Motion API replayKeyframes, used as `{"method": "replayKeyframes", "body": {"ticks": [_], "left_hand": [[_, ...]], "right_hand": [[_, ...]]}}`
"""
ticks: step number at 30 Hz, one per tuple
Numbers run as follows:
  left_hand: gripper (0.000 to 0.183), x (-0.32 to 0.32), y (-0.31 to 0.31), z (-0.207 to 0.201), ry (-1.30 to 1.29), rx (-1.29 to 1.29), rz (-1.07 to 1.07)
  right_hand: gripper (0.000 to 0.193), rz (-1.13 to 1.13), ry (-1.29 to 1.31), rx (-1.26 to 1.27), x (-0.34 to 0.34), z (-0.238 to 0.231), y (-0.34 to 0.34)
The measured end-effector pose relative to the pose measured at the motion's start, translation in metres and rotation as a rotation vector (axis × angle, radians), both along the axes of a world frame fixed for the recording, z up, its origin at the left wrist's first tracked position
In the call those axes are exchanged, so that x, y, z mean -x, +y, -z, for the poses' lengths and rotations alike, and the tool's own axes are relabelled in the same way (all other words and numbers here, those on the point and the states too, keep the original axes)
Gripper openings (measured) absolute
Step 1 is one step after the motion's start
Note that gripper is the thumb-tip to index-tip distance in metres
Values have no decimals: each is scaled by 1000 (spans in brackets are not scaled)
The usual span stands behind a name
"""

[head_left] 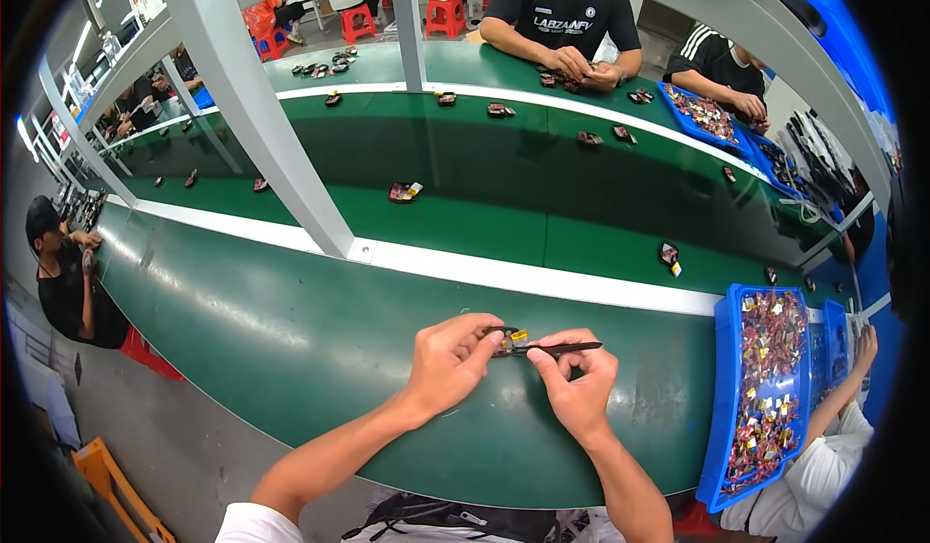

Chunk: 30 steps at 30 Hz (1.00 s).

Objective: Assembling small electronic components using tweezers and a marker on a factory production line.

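Over the green table [320, 349], the left hand [448, 361] pinches a small dark part with a yellow bit [511, 340]. The right hand [576, 380] grips thin black tweezers [562, 347] that touch the part. A blue tray [728, 388] full of such parts sits near on the right.

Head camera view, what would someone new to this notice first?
Low in the centre, the left hand and right hand pinch a small dark part with a yellow tab, the right also gripping slim black tweezers. They work over a long green workbench. At the right sits a blue plastic tray heaped with similar small parts.
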State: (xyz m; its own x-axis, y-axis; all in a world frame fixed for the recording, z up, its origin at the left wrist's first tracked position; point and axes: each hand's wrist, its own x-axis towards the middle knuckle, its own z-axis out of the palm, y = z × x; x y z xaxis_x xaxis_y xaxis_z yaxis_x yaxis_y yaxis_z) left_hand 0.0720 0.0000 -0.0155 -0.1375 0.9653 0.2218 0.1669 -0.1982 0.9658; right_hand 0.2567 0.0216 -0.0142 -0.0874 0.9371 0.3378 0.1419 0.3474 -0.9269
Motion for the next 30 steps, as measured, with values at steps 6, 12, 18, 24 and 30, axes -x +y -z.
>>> {"method": "replayKeyframes", "body": {"ticks": [6, 12, 18, 24, 30], "left_hand": [[16, 0, -1, 4, 194, -144, -38], [17, 0, -1, -2, 333, -263, -42], [15, 2, 0, 0, 385, -365, -14], [23, 9, 0, -6, -113, 91, 153], [30, 13, 5, 1, -395, 243, 299]], "right_hand": [[12, 4, -87, -69, 1, 0, -1], [11, 11, -130, -130, 1, -1, 0], [11, -5, -101, -59, -4, 2, 2], [12, -97, 213, 236, -4, -6, 4], [12, -133, 285, 271, -5, -6, 0]]}}
